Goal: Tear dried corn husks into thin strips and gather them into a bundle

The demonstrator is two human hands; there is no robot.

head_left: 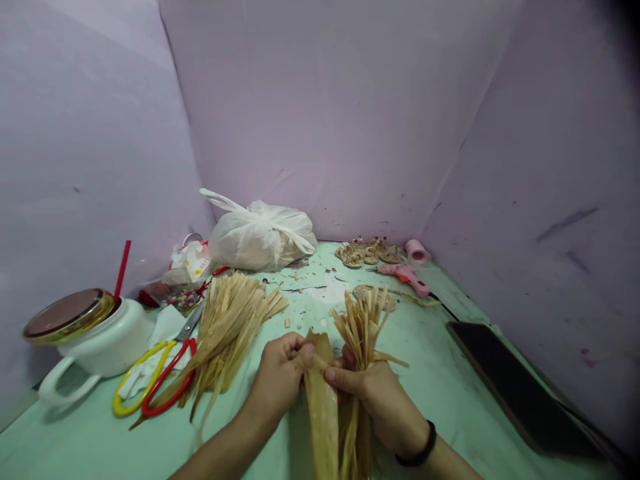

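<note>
- Purple walls are closing in the table on three sides.
- A pale green table is carrying everything, with small scraps lying scattered over its far half.
- A flat dark board is lying along the table's right edge, well apart from the hands.
- A knotted white plastic bag is sitting at the back, against the wall.
- A loose pile of strips is fanning out to the left of the hands.
- A white mug with a gold lid is standing at far left, with a red straw sticking up beside the lid.
- The left hand is pinching the top of a wide leaf, which is running down the middle between the two hands.
- The right hand, wearing a black wristband, is gripping a bundle of strips that is standing upright, and its fingertips are touching the wide leaf just beside the left thumb; the hands are working close together.
- Scissors with red and yellow handles are lying between the mug and the pile.
- A pink glue gun is resting at the back right.
- Small woven discs are lying behind it, with a pink roll just beside them.
</note>
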